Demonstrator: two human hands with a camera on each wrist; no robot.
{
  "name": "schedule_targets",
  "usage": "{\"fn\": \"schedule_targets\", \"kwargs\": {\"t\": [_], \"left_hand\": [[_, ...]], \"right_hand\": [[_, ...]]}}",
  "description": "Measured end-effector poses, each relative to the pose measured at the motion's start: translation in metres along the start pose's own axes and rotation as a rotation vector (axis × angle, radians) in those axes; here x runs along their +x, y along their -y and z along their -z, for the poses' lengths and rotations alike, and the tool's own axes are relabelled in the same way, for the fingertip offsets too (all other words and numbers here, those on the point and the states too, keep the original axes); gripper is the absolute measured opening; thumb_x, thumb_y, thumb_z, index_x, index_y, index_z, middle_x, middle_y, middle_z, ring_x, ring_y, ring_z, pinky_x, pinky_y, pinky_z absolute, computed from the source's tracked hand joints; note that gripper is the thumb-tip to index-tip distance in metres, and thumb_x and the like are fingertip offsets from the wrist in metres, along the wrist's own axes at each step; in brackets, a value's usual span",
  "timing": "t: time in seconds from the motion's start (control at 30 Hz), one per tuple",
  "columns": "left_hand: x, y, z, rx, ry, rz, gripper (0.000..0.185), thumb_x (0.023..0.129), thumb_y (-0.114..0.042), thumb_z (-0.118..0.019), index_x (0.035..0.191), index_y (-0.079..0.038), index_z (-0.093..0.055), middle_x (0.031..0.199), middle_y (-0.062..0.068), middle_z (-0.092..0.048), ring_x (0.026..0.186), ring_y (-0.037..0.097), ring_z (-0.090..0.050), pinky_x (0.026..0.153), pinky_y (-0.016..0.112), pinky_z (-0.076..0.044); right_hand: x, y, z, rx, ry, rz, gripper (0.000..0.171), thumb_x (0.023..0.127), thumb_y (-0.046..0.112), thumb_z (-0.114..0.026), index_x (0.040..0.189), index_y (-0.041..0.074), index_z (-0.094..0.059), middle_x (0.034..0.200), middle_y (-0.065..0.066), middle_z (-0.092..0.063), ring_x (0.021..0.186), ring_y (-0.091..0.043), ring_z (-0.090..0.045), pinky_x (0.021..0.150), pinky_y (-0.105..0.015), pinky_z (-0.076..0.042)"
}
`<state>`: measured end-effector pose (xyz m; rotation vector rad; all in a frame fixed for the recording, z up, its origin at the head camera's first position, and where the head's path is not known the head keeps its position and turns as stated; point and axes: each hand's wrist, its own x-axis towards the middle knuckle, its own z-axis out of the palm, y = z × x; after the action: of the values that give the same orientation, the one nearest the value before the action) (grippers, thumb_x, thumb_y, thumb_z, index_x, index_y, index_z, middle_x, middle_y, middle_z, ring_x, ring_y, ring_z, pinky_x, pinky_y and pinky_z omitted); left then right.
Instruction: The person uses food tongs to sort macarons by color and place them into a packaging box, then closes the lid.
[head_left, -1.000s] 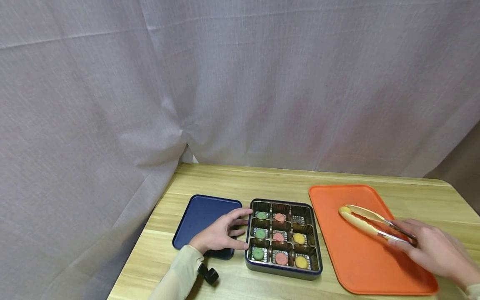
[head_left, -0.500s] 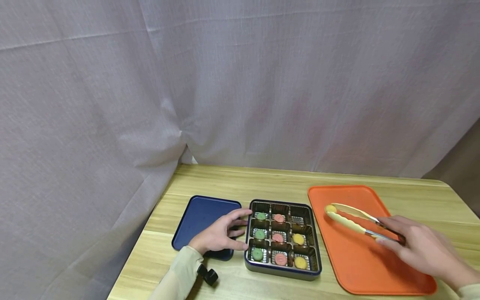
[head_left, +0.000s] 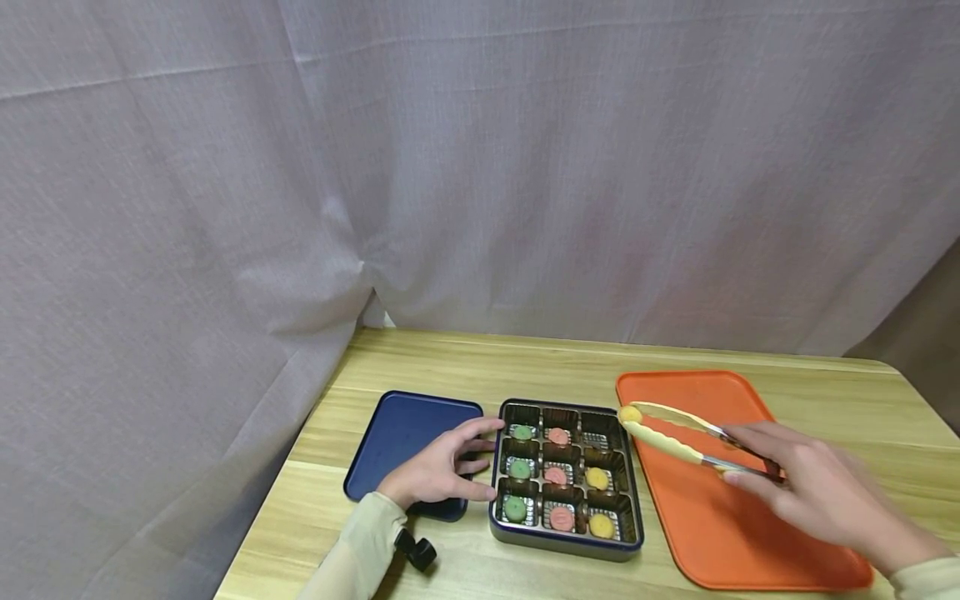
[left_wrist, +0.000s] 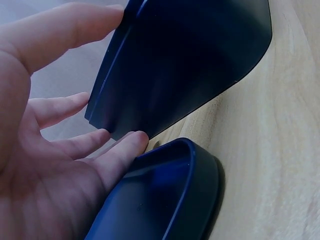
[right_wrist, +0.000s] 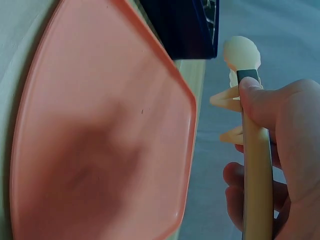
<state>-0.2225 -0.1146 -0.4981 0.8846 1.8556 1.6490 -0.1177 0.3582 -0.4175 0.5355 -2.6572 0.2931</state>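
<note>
At the left, we are seeing a grey cloth (head_left: 172, 208) hanging and continuing along the far side of the bench (head_left: 480, 354). Next, we are locating a dark blue lid (head_left: 408, 433), which is lying flat. Over its right part, the left hand (head_left: 435, 468) is reaching with released, spread fingers, grasping nothing; its fingertips are touching the left wall of the compartmented box (head_left: 564, 544). Inside, green pieces (head_left: 515, 508) are occupying the left column, pink pieces (head_left: 561, 518) the middle one, and two yellow pieces (head_left: 602, 526) the middle and near compartments of the right column. At the box's far right corner, the tongs (head_left: 663, 442) are pinching a yellow ball (head_left: 630, 414). Farther right, an orange tray (head_left: 750, 525) is lying under the tongs, and the right hand (head_left: 821, 479) is grasping their handles.
</note>
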Motion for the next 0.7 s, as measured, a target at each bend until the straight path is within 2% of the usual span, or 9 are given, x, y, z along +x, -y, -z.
{"fn": "schedule_targets", "kwargs": {"t": [0.23, 0.43, 0.7], "left_hand": [[0.001, 0.001, 0.0, -0.001, 0.005, 0.0, 0.096, 0.085, 0.0, -0.085, 0.164, -0.005, -0.03, 0.17, 0.017, -0.028, 0.149, 0.04, -0.04, 0.12, 0.042, -0.044], [0.001, 0.001, 0.0, -0.001, 0.005, -0.007, 0.095, 0.086, 0.0, -0.084, 0.164, -0.005, -0.031, 0.17, 0.017, -0.028, 0.149, 0.04, -0.04, 0.12, 0.043, -0.044], [0.0, 0.001, 0.001, -0.004, 0.005, -0.005, 0.094, 0.086, 0.0, -0.084, 0.164, -0.005, -0.03, 0.169, 0.018, -0.028, 0.149, 0.041, -0.04, 0.121, 0.046, -0.043]], "right_hand": [[0.005, 0.01, -0.008, 0.029, -0.005, 0.062, 0.057, 0.077, 0.031, -0.094, 0.13, 0.02, -0.073, 0.111, 0.013, -0.068, 0.067, 0.009, -0.041, 0.05, -0.018, -0.03], [0.009, 0.016, -0.012, 0.032, 0.0, 0.078, 0.055, 0.079, 0.03, -0.093, 0.129, 0.02, -0.073, 0.107, 0.016, -0.064, 0.064, 0.01, -0.038, 0.049, -0.017, -0.028], [0.012, 0.017, -0.016, 0.03, 0.014, 0.089, 0.054, 0.079, 0.03, -0.093, 0.127, 0.018, -0.073, 0.106, 0.013, -0.067, 0.063, 0.009, -0.037, 0.048, -0.018, -0.028]]}}
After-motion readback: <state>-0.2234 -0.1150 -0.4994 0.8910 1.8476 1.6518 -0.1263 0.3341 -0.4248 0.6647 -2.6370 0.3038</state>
